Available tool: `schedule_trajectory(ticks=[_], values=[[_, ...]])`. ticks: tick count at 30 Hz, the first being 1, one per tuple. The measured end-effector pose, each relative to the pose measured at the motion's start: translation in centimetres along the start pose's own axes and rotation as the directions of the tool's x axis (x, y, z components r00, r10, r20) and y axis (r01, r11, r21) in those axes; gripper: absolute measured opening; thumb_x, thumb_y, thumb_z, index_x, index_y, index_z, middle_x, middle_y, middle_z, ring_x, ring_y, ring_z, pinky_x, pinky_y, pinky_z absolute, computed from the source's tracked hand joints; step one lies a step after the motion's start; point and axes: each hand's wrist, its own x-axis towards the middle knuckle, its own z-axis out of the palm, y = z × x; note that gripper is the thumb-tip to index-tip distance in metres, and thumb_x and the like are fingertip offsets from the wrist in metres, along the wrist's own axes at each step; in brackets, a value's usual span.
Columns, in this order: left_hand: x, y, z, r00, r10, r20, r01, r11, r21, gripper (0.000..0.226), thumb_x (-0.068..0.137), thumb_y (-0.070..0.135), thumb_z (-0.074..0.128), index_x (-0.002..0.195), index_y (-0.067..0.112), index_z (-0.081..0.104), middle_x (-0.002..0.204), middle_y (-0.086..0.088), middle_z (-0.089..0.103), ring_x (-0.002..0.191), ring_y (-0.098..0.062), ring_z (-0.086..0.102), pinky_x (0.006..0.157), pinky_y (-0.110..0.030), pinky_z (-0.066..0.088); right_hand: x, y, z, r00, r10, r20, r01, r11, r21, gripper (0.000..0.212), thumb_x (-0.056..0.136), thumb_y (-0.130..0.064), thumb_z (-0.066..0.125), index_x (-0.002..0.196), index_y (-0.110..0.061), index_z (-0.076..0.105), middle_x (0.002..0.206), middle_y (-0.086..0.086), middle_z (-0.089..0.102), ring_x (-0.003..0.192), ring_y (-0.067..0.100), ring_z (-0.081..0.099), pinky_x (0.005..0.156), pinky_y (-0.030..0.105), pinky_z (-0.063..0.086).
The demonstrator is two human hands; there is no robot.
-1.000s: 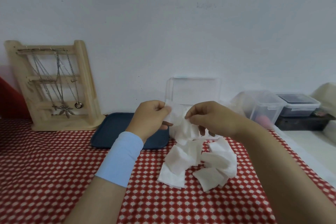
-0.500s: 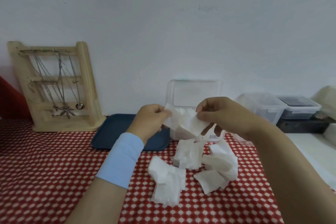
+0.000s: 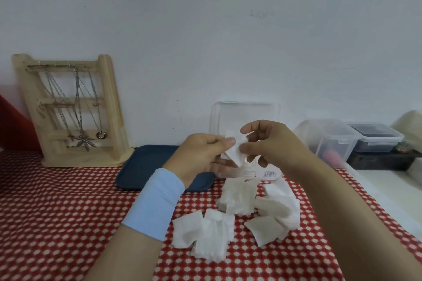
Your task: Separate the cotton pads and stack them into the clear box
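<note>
While the left hand (image 3: 201,155) and right hand (image 3: 271,143) each pinch one cotton pad (image 3: 236,155), both grips closed on its edges, the clear box (image 3: 268,170) stands open just behind and below it, nearer the right; other pads (image 3: 237,198) lie heaped on the worktop (image 3: 68,212).

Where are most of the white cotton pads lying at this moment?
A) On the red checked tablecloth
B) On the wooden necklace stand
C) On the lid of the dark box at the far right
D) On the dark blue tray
A: the loose cotton pads lie in heaps on the red checked tablecloth, nearer than the dark blue tray. Only a single pad is off the cloth, pinched between the left hand and the right hand.
</note>
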Motion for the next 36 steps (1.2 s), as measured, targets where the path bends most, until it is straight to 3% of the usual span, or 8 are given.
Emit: schedule_trajectory(ticks=[6, 13, 16, 21, 24, 29, 33, 36], values=[[-0.1, -0.2, 0.3, 0.998, -0.054, -0.023, 0.050, 0.988, -0.149, 0.024, 0.100, 0.021, 0.061, 0.115, 0.003, 0.068, 0.095, -0.017, 0.078, 0.078, -0.027, 0.077, 0.057, -0.029, 0.059, 0.0, 0.1, -0.1, 1.000, 0.001, 0.023, 0.001, 0.997, -0.083, 0.020, 0.084, 0.002, 0.073, 0.092, -0.016, 0.076, 0.073, -0.001, 0.071, 0.055, 0.011, 0.057, 0.048, 0.024, 0.043], [0.4, -0.7, 0.0, 0.997, -0.056, -0.051, 0.044, 0.978, -0.203, 0.026, 0.100, 0.023, 0.060, 0.115, 0.004, 0.068, 0.102, -0.015, 0.078, 0.084, -0.024, 0.076, 0.066, -0.031, 0.062, -0.1, 0.0, -0.2, 1.000, 0.001, 0.015, 0.001, 0.995, -0.099, 0.003, 0.087, -0.011, 0.076, 0.089, -0.011, 0.075, 0.071, -0.003, 0.074, 0.056, 0.010, 0.063, 0.050, 0.024, 0.041], [0.8, -1.0, 0.1, 0.992, -0.069, -0.102, 0.034, 0.949, -0.315, 0.028, 0.099, 0.022, 0.061, 0.117, 0.003, 0.069, 0.107, -0.015, 0.077, 0.093, -0.025, 0.074, 0.075, -0.031, 0.063, -0.1, 0.0, -0.6, 0.999, 0.032, -0.033, -0.033, 0.999, -0.031, 0.007, 0.085, -0.012, 0.079, 0.087, -0.009, 0.073, 0.072, -0.001, 0.072, 0.054, 0.011, 0.062, 0.049, 0.024, 0.038], [1.2, -1.3, 0.5, 0.986, -0.052, -0.157, -0.010, 0.930, -0.367, 0.024, 0.099, 0.020, 0.062, 0.114, 0.005, 0.071, 0.108, -0.012, 0.077, 0.099, -0.023, 0.075, 0.078, -0.030, 0.062, 0.1, -0.4, -0.5, 0.997, 0.070, 0.041, -0.079, 0.950, 0.304, 0.019, 0.085, -0.017, 0.079, 0.068, -0.022, 0.073, 0.064, -0.007, 0.061, 0.051, 0.008, 0.046, 0.044, 0.019, 0.029], [0.9, -1.0, 1.0, 0.993, -0.002, -0.114, -0.039, 0.934, -0.354, 0.024, 0.101, 0.019, 0.058, 0.116, 0.007, 0.071, 0.107, -0.012, 0.077, 0.100, -0.021, 0.075, 0.078, -0.028, 0.061, -0.1, -0.1, 0.8, 0.998, 0.069, -0.003, -0.067, 0.976, 0.207, 0.008, 0.085, -0.019, 0.080, 0.078, -0.019, 0.074, 0.064, -0.007, 0.064, 0.051, 0.008, 0.047, 0.045, 0.019, 0.031], [0.9, -1.0, 1.0, 0.994, 0.014, -0.108, -0.050, 0.938, -0.343, 0.026, 0.101, 0.016, 0.057, 0.120, 0.003, 0.069, 0.109, -0.015, 0.077, 0.103, -0.024, 0.074, 0.085, -0.032, 0.061, 0.0, 0.3, 1.9, 0.988, 0.068, -0.141, -0.038, 0.979, 0.200, 0.014, 0.086, -0.011, 0.077, 0.077, -0.014, 0.068, 0.055, -0.012, 0.063, 0.044, 0.001, 0.051, 0.041, 0.013, 0.036], [0.8, -1.0, 1.0, 0.996, 0.027, -0.089, -0.057, 0.932, -0.358, 0.027, 0.101, 0.017, 0.056, 0.120, 0.003, 0.069, 0.110, -0.017, 0.076, 0.104, -0.027, 0.074, 0.084, -0.032, 0.062, -0.1, 0.1, 2.2, 0.991, 0.081, -0.108, -0.059, 0.979, 0.193, 0.006, 0.090, -0.013, 0.072, 0.093, -0.017, 0.070, 0.083, -0.002, 0.073, 0.068, 0.012, 0.060, 0.054, 0.021, 0.042], [0.7, -0.8, 0.9, 0.997, 0.038, -0.068, -0.061, 0.930, -0.363, 0.027, 0.102, 0.020, 0.054, 0.119, 0.005, 0.070, 0.111, -0.017, 0.076, 0.103, -0.028, 0.074, 0.083, -0.034, 0.062, 0.0, 0.1, 2.3, 0.990, 0.115, -0.076, -0.086, 0.946, 0.313, 0.029, 0.089, -0.009, 0.071, 0.115, -0.022, 0.067, 0.104, -0.001, 0.075, 0.083, 0.015, 0.066, 0.068, 0.027, 0.047]])
